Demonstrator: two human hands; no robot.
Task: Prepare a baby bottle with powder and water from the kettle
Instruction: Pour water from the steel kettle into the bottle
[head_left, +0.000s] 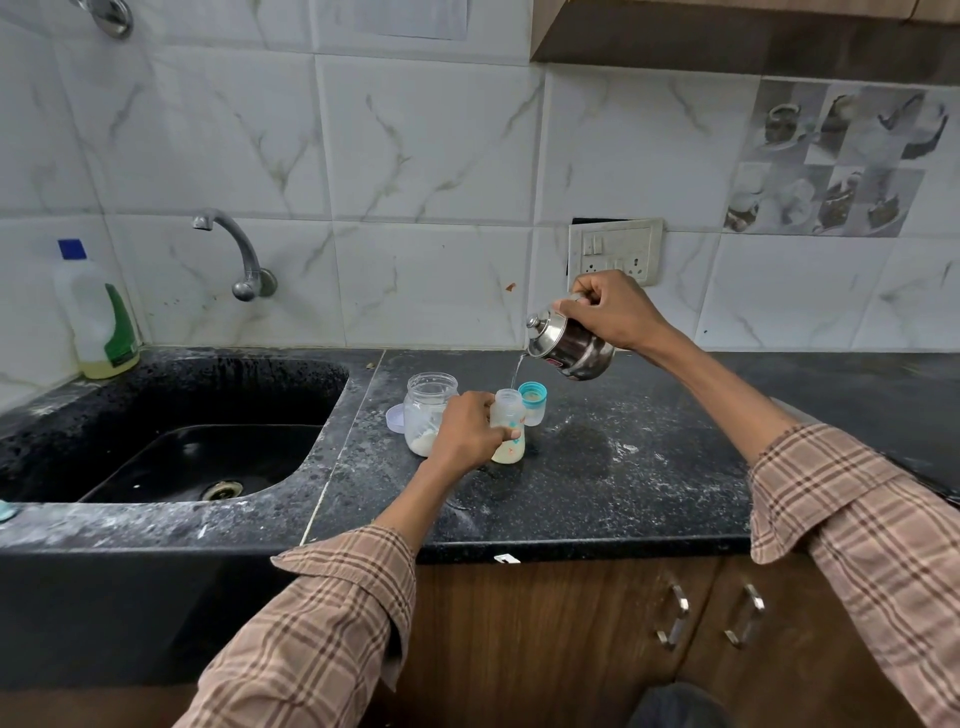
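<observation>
The right hand (610, 312) is wrapped tight around the handle of a small steel kettle (569, 343), tipped forward so a thin thread of water (515, 371) falls from its spout. Straight below, the left hand (467, 431) is clamped round the waist of the baby bottle (508, 428), which stands upright on the dark stone counter (623, 467) with its mouth open. Some pale, cloudy liquid already sits in the bottom of it, so powder looks to be in and the fill seems well begun, not finished.

Just beyond the left hand's knuckles stands the open powder jar (428, 418), touching or nearly touching the hand, with its lid (395, 417) lying flat behind it. On the far side of the bottle, under the kettle, is the teal-ringed bottle cap (534, 402), set down upside down.

To do this pour well, I'd say keep the tilt small and the stream as thin as it is now; the bottle's neck is narrow and the kettle hangs fairly high above it, so a wobble would send water down the outside and over the holding fingers, which would matter if it is hot. Lowering the spout nearer the mouth would help. The left hand should hold the bottle flat on the counter and leave the level marks visible, so the pour can stop at the right line.
</observation>
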